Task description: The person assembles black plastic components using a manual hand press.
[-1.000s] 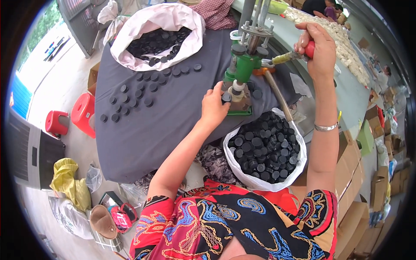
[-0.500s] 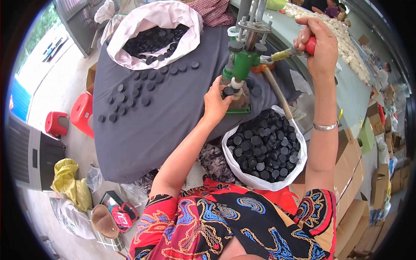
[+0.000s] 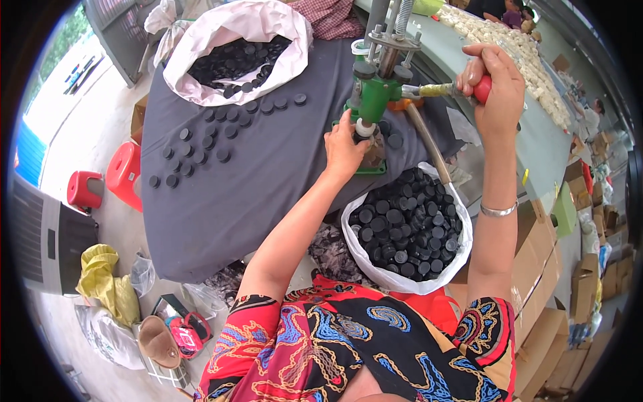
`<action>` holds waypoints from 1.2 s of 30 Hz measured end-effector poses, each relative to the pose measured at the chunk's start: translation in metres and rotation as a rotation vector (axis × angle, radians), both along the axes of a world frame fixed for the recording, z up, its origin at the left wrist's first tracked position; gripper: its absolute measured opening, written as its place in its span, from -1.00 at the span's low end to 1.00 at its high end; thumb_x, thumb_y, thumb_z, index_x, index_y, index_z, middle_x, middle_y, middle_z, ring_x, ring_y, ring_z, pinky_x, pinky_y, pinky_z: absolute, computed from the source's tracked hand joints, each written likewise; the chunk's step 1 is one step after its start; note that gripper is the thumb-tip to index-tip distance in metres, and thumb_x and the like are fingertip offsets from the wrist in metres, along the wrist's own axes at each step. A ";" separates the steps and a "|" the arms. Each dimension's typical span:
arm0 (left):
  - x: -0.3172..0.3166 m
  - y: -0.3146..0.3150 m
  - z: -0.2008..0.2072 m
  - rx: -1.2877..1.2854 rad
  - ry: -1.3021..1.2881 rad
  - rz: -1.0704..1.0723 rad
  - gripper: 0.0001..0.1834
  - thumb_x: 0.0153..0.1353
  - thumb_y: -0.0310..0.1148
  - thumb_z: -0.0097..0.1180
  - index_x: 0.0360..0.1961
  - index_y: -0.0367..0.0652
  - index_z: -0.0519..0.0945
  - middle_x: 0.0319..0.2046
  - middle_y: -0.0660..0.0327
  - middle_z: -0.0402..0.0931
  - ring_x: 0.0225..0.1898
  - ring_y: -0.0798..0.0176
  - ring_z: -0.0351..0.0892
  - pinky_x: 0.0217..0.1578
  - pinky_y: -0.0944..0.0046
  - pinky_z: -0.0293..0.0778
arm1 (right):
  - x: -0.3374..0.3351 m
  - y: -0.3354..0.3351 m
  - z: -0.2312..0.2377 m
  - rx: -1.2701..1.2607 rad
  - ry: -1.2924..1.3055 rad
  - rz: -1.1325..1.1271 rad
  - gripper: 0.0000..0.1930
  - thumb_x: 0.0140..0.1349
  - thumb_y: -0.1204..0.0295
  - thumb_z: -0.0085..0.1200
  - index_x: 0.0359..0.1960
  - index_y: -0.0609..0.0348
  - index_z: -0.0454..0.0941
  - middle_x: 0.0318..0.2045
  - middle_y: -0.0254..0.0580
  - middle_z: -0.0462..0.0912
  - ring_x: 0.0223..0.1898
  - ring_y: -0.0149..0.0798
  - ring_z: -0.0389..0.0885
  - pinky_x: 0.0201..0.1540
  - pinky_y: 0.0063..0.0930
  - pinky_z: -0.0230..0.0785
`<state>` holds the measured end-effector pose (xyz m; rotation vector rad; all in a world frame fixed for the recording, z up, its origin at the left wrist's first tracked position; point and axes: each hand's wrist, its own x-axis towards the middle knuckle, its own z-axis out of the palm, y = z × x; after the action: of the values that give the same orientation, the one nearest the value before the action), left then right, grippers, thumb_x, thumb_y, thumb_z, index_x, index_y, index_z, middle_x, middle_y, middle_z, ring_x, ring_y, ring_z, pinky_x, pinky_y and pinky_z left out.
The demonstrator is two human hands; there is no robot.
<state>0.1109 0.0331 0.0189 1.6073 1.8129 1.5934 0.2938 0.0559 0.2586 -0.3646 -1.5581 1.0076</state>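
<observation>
Head view: left hand (image 3: 343, 151), pinching black cap (image 3: 362, 139), has slid in under white tip (image 3: 365, 128) of green press (image 3: 374, 99); right hand (image 3: 499, 94), wrapped round red knob (image 3: 482, 89), has drawn lever (image 3: 435, 90) lower. Cap seems lined up. Counted: one press, two bags of caps (image 3: 291, 57), about twenty loose caps (image 3: 199, 157) on bench (image 3: 228, 208).

there are two bags (image 3: 179, 57) of black discs (image 3: 223, 155), one green press (image 3: 375, 97), one red knob (image 3: 482, 90) and one bracelet (image 3: 499, 212).

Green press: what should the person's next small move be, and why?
Probably draw the left hand back before working the lever: that hand is close beside the white tip of the press, while the right hand holds the red knob.
</observation>
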 end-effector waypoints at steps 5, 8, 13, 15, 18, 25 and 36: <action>0.003 0.004 -0.001 -0.008 -0.001 0.001 -0.11 -0.12 -0.38 0.39 0.27 -0.26 0.22 -0.18 0.11 0.62 -0.06 0.02 0.54 -0.03 0.03 0.27 | 0.006 -0.009 -0.010 0.040 0.002 0.006 -0.72 0.36 0.43 -0.16 -0.26 0.43 0.54 -0.66 -0.29 0.42 -0.65 -0.43 0.37 -0.47 -0.49 0.34; 0.002 0.006 -0.002 -0.006 -0.042 -0.032 -0.09 -0.12 -0.35 0.39 0.27 -0.28 0.21 -0.16 0.11 0.62 -0.04 0.02 0.53 -0.03 0.03 0.28 | 0.008 -0.015 -0.018 0.052 0.016 -0.013 -0.72 0.37 0.43 -0.17 -0.27 0.44 0.54 -0.66 -0.29 0.42 -0.65 -0.43 0.37 -0.47 -0.49 0.34; -0.008 0.004 -0.003 0.010 -0.058 -0.058 -0.07 -0.12 -0.37 0.36 0.29 -0.28 0.17 -0.08 0.08 0.60 -0.02 -0.02 0.52 0.01 0.02 0.28 | 0.009 -0.051 -0.073 0.157 0.064 -0.083 -0.72 0.38 0.42 -0.16 -0.27 0.44 0.54 -0.67 -0.26 0.43 -0.65 -0.41 0.38 -0.43 -0.49 0.35; -0.010 -0.002 -0.002 0.033 -0.052 -0.077 -0.06 -0.12 -0.38 0.35 0.31 -0.28 0.15 -0.04 0.06 0.58 -0.01 -0.03 0.51 0.04 0.02 0.28 | 0.021 -0.056 -0.138 0.446 0.046 -0.157 -0.75 0.35 0.46 -0.14 -0.29 0.43 0.53 -0.65 -0.21 0.47 -0.62 -0.37 0.42 -0.39 -0.46 0.38; -0.027 -0.033 0.000 0.102 0.063 -0.015 -0.14 -0.11 -0.43 0.31 0.28 -0.25 0.22 0.00 0.03 0.54 0.01 -0.05 0.50 0.05 0.04 0.32 | 0.016 -0.064 -0.165 0.494 -0.001 -0.203 -0.83 0.27 0.57 -0.14 -0.30 0.40 0.53 -0.59 -0.14 0.51 -0.53 -0.30 0.47 -0.33 -0.42 0.40; -0.155 -0.126 0.010 0.264 0.222 0.461 -0.46 -0.10 -0.54 0.26 0.02 -0.21 0.52 -0.10 0.03 0.57 -0.04 -0.04 0.50 -0.02 0.08 0.43 | 0.038 -0.063 -0.127 0.273 -0.113 -0.235 -0.79 0.34 0.48 -0.12 -0.29 0.41 0.51 -0.58 -0.25 0.44 -0.54 -0.44 0.37 -0.35 -0.48 0.34; -0.371 -0.252 -0.040 -0.239 0.304 1.062 -0.33 -0.08 -0.38 0.27 0.15 -0.26 0.43 0.00 -0.03 0.54 0.03 -0.09 0.47 0.09 0.07 0.37 | 0.005 -0.002 -0.003 -0.040 -0.032 -0.023 -0.72 0.40 0.40 -0.18 -0.23 0.41 0.50 -0.67 -0.36 0.29 -0.63 -0.49 0.25 -0.39 -0.50 0.26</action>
<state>-0.2604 -0.2194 -0.0213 0.7854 3.1833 1.3448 0.2989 0.0538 0.2556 -0.4273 -1.5613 1.0206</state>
